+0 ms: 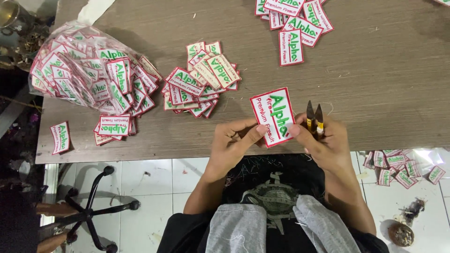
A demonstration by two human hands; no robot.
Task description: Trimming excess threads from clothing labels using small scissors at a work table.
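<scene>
I hold one white embroidered patch [273, 116] with a red border and green lettering, just above the table's near edge. My left hand [233, 144] pinches its lower left edge with thumb and forefinger. My right hand [323, 140] pinches its right edge and also holds small thread snips [314, 118], blades pointing up and away from me. The patch is tilted, top leaning left.
The wooden table [375, 84] carries a loose pile of patches [199, 79] at centre, a clear plastic bag of patches [84, 70] at left and another pile [295, 23] at the far top. More patches [398, 166] lie on the tiled floor at right. A chair base [91, 211] stands lower left.
</scene>
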